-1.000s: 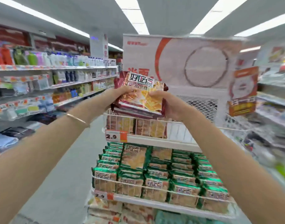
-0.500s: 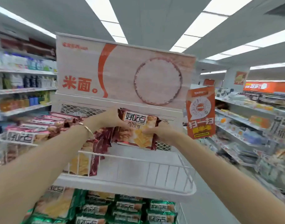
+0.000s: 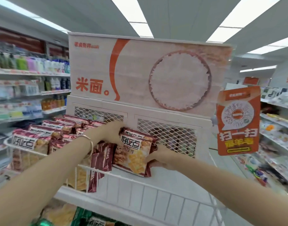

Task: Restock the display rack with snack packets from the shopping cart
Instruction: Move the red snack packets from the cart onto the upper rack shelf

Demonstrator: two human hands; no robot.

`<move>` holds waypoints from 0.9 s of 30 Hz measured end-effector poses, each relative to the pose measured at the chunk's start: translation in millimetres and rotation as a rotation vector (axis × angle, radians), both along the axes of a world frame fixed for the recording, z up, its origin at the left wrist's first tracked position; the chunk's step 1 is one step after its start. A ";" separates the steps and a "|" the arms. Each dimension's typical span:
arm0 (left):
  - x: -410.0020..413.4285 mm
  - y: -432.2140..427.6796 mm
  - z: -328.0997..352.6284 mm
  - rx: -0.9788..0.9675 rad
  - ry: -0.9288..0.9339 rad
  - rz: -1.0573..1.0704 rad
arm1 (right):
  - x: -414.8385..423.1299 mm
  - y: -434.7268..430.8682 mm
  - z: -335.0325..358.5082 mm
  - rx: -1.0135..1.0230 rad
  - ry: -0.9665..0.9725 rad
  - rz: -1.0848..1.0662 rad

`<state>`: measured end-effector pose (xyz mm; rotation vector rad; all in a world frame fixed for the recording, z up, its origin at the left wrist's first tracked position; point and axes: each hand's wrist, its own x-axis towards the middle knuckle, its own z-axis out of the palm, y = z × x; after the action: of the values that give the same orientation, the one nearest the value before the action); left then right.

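Observation:
A small stack of red snack packets (image 3: 134,154) with cracker pictures is gripped between both hands inside the top basket of the white display rack (image 3: 156,195). My left hand (image 3: 113,130) clasps the stack's upper left edge and wears a thin bangle at the wrist. My right hand (image 3: 161,158) cups its lower right corner. The stack is low over the basket floor, just right of a row of matching red packets (image 3: 47,136) that fills the basket's left half. The shopping cart is out of sight.
A mesh back panel (image 3: 166,136) and a large rice poster (image 3: 148,74) rise behind the basket. An orange hanging sign (image 3: 238,121) juts out at the rack's right. Green packets (image 3: 91,219) fill the shelf below. Store shelves line both aisles.
Both hands lowered the red packets from above the rack into the top basket, beside the existing row. The view has come closer to the rack.

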<state>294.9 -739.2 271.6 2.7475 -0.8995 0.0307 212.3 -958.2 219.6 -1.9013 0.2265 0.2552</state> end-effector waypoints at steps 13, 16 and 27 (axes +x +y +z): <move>7.8 -4.9 2.2 0.137 -0.022 -0.015 | -11.7 -11.8 5.5 -0.866 -0.387 0.270; 10.0 -3.1 3.4 0.161 0.084 0.013 | -13.9 -14.2 11.2 -1.001 -0.400 0.299; -26.7 59.6 23.5 -0.261 0.034 0.089 | -30.4 37.1 64.5 -1.091 -0.641 0.120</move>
<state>268.2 -679.6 295.1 2.5344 -0.7088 0.1088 181.9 -921.2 284.1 -2.9496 -0.2486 -0.5191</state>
